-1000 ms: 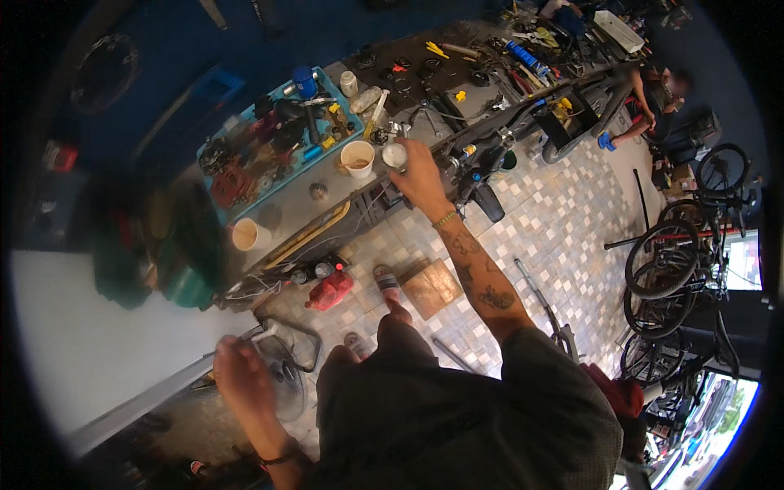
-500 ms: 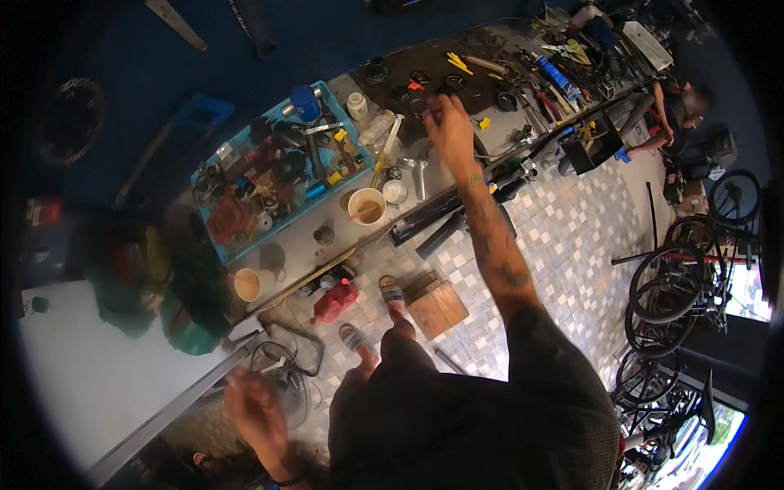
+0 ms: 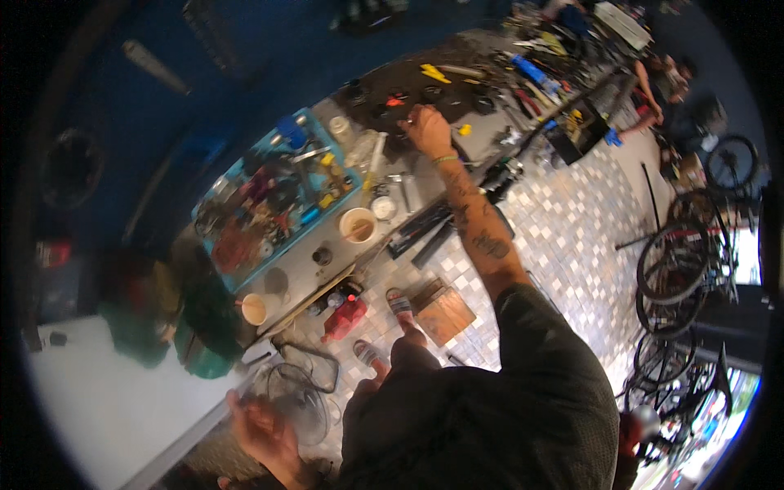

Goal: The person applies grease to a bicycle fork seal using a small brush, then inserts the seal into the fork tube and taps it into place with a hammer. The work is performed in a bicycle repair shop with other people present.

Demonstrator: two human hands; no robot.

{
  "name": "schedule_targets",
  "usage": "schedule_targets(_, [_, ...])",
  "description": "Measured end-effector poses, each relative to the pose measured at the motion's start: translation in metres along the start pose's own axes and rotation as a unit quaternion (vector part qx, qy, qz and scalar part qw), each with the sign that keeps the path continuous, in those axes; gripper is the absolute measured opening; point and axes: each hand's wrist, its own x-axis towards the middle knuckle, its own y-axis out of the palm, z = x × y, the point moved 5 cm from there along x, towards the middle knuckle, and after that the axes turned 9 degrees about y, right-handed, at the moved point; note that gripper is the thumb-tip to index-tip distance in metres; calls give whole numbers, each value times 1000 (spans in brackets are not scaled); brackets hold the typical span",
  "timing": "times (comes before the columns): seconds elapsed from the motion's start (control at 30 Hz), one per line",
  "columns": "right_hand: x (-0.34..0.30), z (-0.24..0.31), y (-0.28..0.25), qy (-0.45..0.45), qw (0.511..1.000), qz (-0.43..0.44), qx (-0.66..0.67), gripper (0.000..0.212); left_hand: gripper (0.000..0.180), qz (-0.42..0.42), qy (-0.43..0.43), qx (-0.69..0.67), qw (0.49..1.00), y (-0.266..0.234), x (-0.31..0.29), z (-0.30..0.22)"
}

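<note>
Over the workbench (image 3: 298, 260), my right hand (image 3: 429, 133) is bent down with its fingertips drawn together. Whatever lies in that pinch is too small and blurred to make out. Small dark round parts and an orange-red piece (image 3: 395, 102) lie just beyond its fingers, and a yellow piece (image 3: 465, 130) is to its right. My left hand (image 3: 265, 437) hangs at the lower left, away from the bench, loosely curled with fingers apart and nothing seen in it. Below it and to its right stands a fan (image 3: 298, 404), partly blurred.
A blue tray (image 3: 269, 282) of mixed parts sits left on the bench, near a white tub (image 3: 358, 226) and a second cup (image 3: 254, 309). Tools crowd the far right end. A wooden box (image 3: 445, 317) and red bag (image 3: 345, 318) are on the floor. Bicycles (image 3: 674, 257) and another person (image 3: 653, 94) are at right.
My right hand has shifted slightly left and lower over the bench, its fingers still drawn together. My left hand has moved slightly down. The whole view has tilted and shifted a little.
</note>
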Motion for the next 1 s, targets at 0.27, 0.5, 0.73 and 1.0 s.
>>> schedule_targets(0.27, [-217, 7, -160, 221, 873, -11, 434, 30, 93, 401, 3, 22, 916, 60, 3, 3])
schedule_targets(0.5, [-473, 18, -270, 398, 815, -79, 414, 32, 24, 508, -194, 104, 833, 66, -3, 101])
schedule_targets(0.73, [-712, 90, -356, 537, 732, -211, 363, 33, 22, 620, -361, 72, 692, 112, -201, 249])
schedule_targets(1.0, [-835, 161, -375, 513, 657, -396, 384, 40, 24, 801, -4, -20, 598, 198, -443, 228])
